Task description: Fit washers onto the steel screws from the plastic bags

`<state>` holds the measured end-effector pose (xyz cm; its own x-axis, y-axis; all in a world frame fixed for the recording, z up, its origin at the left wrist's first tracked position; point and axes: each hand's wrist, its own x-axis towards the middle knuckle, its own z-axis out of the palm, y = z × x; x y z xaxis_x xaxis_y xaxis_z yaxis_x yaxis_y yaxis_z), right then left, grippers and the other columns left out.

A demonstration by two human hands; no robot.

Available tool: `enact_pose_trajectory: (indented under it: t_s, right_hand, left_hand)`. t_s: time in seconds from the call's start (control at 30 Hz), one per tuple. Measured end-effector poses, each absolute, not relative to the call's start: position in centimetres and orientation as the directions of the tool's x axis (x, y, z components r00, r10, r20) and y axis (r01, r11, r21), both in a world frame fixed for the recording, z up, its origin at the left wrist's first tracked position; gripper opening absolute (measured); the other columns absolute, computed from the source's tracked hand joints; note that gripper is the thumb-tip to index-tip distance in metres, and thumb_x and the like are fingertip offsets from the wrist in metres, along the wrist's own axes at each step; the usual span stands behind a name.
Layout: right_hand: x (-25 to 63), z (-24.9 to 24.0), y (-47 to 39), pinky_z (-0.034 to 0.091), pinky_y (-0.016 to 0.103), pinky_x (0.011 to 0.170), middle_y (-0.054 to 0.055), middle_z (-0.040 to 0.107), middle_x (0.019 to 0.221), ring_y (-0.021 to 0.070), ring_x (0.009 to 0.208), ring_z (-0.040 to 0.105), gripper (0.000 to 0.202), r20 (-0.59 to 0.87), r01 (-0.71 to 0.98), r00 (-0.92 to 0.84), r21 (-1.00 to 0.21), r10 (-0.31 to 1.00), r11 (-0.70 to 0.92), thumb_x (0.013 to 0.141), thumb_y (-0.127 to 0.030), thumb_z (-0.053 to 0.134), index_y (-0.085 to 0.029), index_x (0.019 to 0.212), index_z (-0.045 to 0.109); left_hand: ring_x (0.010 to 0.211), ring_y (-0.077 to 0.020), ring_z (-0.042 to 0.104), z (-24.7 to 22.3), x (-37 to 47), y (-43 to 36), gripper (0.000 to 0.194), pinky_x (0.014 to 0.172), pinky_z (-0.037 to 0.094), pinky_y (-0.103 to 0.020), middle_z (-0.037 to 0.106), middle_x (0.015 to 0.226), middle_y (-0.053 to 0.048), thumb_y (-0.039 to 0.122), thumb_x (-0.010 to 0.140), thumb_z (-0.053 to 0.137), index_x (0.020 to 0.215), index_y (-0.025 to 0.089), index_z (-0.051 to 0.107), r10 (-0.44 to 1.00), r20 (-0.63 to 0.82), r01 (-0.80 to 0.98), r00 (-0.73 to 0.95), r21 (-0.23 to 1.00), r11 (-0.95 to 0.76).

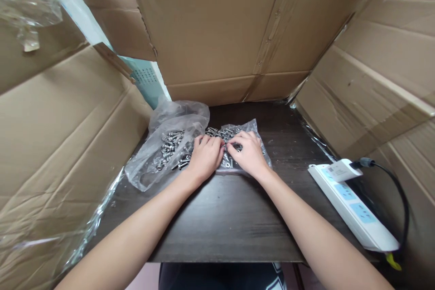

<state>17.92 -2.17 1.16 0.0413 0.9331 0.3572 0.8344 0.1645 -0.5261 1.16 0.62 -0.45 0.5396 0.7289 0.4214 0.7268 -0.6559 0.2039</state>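
My left hand is closed in a pinch, with the tip of a small metal bolt showing at its fingertips. Close against it, my right hand has thumb and forefinger pinched at the same spot; whatever lies between them is too small and covered to name. Under both hands lies a flat clear plastic bag with loose bolts and washers on it. To the left, a larger crumpled clear bag holds a heap of metal bolts, partly behind my left hand.
The dark wooden table carries all this. At the right lies a white power strip with a white adapter and a black cable. Cardboard walls enclose the table at the back and both sides.
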Motion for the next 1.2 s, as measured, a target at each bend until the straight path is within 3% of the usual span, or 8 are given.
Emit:
enact_pose_trajectory:
  t_s: [0.23,0.43,0.7,1.0,1.2]
  right_hand:
    - [17.9,1.5,-2.5,0.047,0.041,0.094,0.007,0.075,0.094,0.0263,0.097,0.061,0.015,0.458,0.773,-0.049,-0.546,0.888,0.324,0.091,-0.024,0.062,-0.022,0.087,0.077]
    - [18.0,1.9,-2.7,0.049,0.039,0.09,0.005,0.077,0.091,0.0252,0.093,0.064,0.016,0.458,0.739,-0.031,-0.588,0.888,0.329,0.091,-0.021,0.058,-0.024,0.087,0.073]
    - [17.8,2.0,-2.8,0.054,0.038,0.084,0.005,0.074,0.093,0.0239,0.093,0.067,0.013,0.401,0.647,-0.022,-0.693,0.916,0.319,0.086,-0.021,0.056,-0.024,0.088,0.068]
    - [17.3,1.5,-2.6,0.06,0.038,0.078,0.005,0.075,0.088,0.0224,0.08,0.072,0.011,0.281,0.328,0.078,-0.913,0.957,0.241,0.082,-0.031,0.065,-0.021,0.085,0.07]
    - [17.0,2.1,-3.1,0.058,0.036,0.079,0.006,0.074,0.095,0.0225,0.089,0.07,0.012,0.386,0.5,0.03,-0.805,0.922,0.32,0.088,-0.028,0.058,-0.023,0.09,0.068]
  left_hand:
    - [0.102,-0.0256,0.066,0.1,0.9,0.8,0.007,0.102,0.038,-0.046,0.076,0.104,-0.006,0.02,0.1,0.058,0.105,0.019,0.062,0.738,0.439,0.683,0.512,0.313,-0.66]
    - [0.098,-0.0211,0.074,0.1,0.6,1.0,0.02,0.094,0.049,-0.038,0.077,0.104,-0.003,0.017,0.098,0.061,0.117,0.02,0.057,0.746,0.477,0.574,0.464,0.48,-0.664]
    - [0.101,-0.0204,0.076,-0.4,0.2,1.2,0.035,0.089,0.059,-0.032,0.077,0.11,-0.004,0.021,0.101,0.057,0.135,0.023,0.052,0.675,0.506,0.434,0.537,0.521,-0.735]
    - [0.092,-0.0172,0.074,0.0,0.1,1.3,0.02,0.086,0.062,-0.03,0.075,0.105,-0.006,0.016,0.095,0.062,0.114,0.018,0.066,0.677,0.543,0.29,0.497,0.632,-0.719]
    - [0.087,-0.0165,0.074,0.6,0.1,1.1,0.016,0.085,0.063,-0.03,0.078,0.1,-0.005,0.018,0.094,0.065,0.109,0.018,0.07,0.719,0.541,0.243,0.436,0.699,-0.673]
